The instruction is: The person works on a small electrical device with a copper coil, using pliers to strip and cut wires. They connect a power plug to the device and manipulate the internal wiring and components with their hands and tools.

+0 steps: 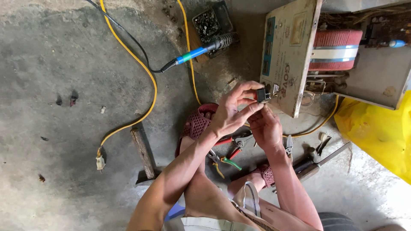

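At frame centre, the left hand (233, 113) pinches a small black switch (261, 95) against the opened metal casing (287, 64); the right hand (266, 127) grips it from below, steadying it.

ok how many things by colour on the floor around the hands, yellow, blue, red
Yellow: 2, the yellow cable and the yellow plastic sheet
Blue: 1, the blue-handled soldering iron
Red: 2, the red sandal and the red-handled pliers
Total: 5
The left hand and right hand hold a small black part.
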